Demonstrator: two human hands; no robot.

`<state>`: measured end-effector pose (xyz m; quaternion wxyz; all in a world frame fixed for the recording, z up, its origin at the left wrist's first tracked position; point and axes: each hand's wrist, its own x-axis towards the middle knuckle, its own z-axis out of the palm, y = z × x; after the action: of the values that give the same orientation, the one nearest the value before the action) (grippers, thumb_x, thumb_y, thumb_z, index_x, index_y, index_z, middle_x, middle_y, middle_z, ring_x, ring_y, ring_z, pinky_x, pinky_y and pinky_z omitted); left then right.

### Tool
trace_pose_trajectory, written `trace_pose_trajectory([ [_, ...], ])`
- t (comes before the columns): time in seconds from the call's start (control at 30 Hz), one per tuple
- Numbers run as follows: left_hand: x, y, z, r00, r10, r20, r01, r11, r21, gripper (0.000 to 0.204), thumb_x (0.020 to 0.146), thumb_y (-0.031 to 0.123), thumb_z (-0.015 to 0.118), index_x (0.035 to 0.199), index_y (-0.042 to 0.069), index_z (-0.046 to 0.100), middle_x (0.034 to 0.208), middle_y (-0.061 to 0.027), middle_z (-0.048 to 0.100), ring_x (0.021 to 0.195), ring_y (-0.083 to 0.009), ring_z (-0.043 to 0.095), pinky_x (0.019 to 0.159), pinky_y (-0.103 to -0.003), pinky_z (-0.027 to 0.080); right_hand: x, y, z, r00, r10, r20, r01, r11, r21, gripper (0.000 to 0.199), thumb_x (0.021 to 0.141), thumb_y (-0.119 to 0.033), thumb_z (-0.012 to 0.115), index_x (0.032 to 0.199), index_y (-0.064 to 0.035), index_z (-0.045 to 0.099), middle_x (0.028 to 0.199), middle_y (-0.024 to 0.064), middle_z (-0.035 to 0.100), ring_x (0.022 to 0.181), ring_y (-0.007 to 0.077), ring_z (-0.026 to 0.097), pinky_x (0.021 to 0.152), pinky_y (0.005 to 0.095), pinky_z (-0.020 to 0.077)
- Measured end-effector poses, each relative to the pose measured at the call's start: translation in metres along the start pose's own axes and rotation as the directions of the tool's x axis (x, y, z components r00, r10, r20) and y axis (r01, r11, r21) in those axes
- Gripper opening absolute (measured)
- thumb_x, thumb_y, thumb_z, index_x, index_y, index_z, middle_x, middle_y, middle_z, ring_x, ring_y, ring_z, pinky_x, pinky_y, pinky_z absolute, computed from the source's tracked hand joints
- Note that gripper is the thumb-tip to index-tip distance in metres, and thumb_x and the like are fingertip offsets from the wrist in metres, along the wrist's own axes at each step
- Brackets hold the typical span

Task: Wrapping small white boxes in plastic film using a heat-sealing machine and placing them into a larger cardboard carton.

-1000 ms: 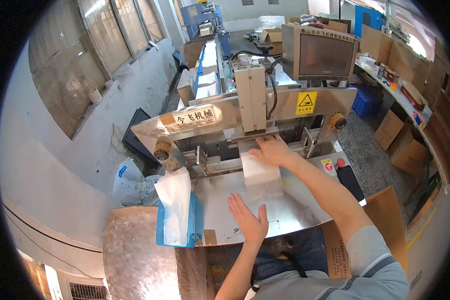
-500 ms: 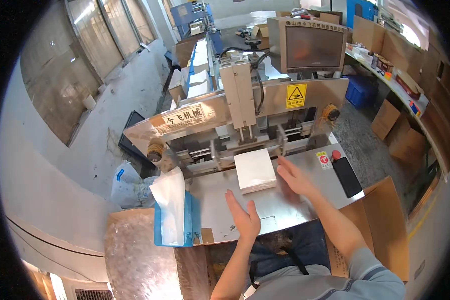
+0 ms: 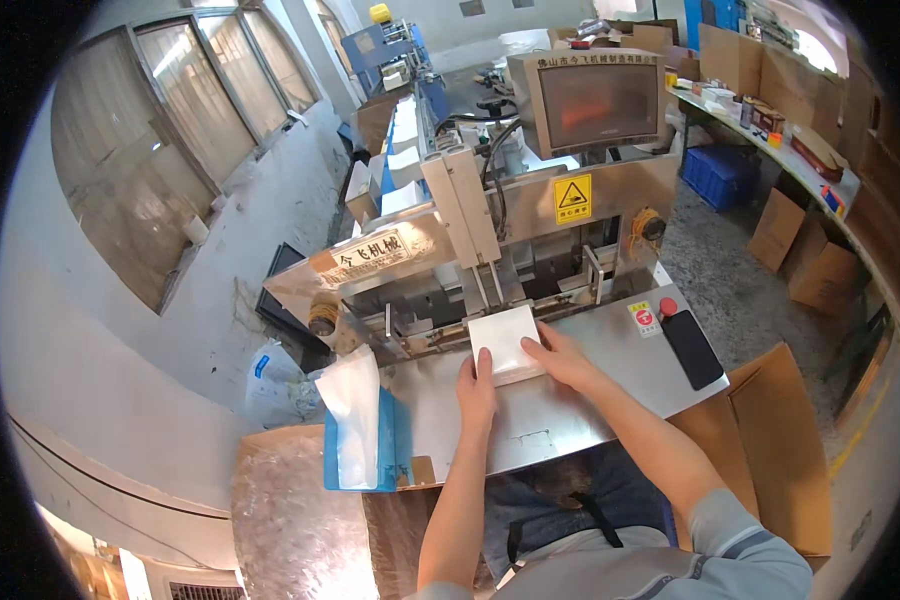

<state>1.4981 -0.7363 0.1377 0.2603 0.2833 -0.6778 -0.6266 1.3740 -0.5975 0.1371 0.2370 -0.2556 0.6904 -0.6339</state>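
Item: white stack of tissue sheets (image 3: 506, 343), square, lying flat on the steel work table (image 3: 610, 400) just above the centre of the frame, its far edge close against the mouth of the machine.

Left hand (image 3: 476, 385): laid flat against the stack's near left edge, fingers together and pointing up the frame, touching it; not closed around anything.

Right hand (image 3: 560, 357): resting at the stack's near right corner, fingers extended and lightly spread, tips on the top sheet. The two hands bracket the stack from the lower side (whether either thumb tucks beneath it cannot be told).

Machine (image 3: 490, 240): stainless steel packing unit, upper centre of the frame, with a slanted front panel and a yellow triangular warning sticker (image 3: 572, 199). A monitor (image 3: 598, 103) with a dim orange-lit screen sits on top.

Table fittings: red round button (image 3: 667, 306) right of the stack; flat black device (image 3: 692, 348) just below it, toward the right edge of the table.

Lower left of centre: blue open-topped bin (image 3: 385, 440) fixed at the table's left end, holding an upright sheaf of clear plastic bags (image 3: 352, 415).

Right of frame: brown cardboard boxes (image 3: 805, 250) on the concrete floor, and a blue crate (image 3: 720, 172) well apart from the table
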Motion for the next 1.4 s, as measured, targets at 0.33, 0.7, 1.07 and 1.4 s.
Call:
trace_pose_trajectory([
  [0.33,-0.040,0.024,0.001,0.999,-0.031,0.026,0.037,0.972,-0.233,0.061,0.081,0.019,0.082,0.127,-0.001,0.049,0.122,-0.0182,0.061,0.109,-0.0254,0.060,0.093,-0.037,0.048,-0.060,-0.039,-0.013,0.981,0.131,0.144,-0.168,0.945,0.281,0.062,0.097,-0.037,0.062,0.144,-0.0009,0.043,0.134,0.0151,0.058,0.122,0.0225,0.057,0.099,0.0353,0.0467],
  [0.7,-0.149,0.064,0.041,0.279,0.562,0.778,-0.940,0.327,0.101,0.054,0.075,0.010,0.077,0.124,0.004,0.057,0.137,-0.0211,0.053,0.124,-0.0390,0.052,0.103,-0.051,0.043,-0.172,-0.025,-0.087,0.943,0.278,0.182,-0.324,0.644,0.693,0.057,0.093,-0.018,0.063,0.142,0.0031,0.041,0.132,0.0161,0.058,0.119,0.0241,0.060,0.100,0.0384,0.0504],
  [1.07,0.125,-0.018,0.004,0.966,-0.246,0.076,0.258,0.922,-0.289,0.036,0.093,0.022,0.071,0.119,0.001,0.057,0.099,-0.0096,0.058,0.083,-0.0199,0.057,0.069,-0.034,0.052,-0.292,0.005,-0.152,0.952,0.233,-0.198,-0.039,0.735,0.677,0.077,0.083,-0.017,0.071,0.149,-0.0010,0.036,0.134,0.0142,0.058,0.121,0.0217,0.057,0.102,0.0362,0.0459],
  [1.4,0.173,-0.052,-0.021,0.957,-0.277,0.089,0.290,0.893,-0.343,0.033,0.099,0.011,0.062,0.127,-0.006,0.058,0.120,-0.0166,0.062,0.107,-0.0252,0.064,0.091,-0.031,0.056,-0.391,-0.009,-0.220,0.722,0.435,-0.538,-0.043,0.805,0.592,0.073,0.084,-0.025,0.076,0.144,-0.0019,0.042,0.126,0.0098,0.060,0.114,0.0176,0.057,0.099,0.0324,0.0456],
])
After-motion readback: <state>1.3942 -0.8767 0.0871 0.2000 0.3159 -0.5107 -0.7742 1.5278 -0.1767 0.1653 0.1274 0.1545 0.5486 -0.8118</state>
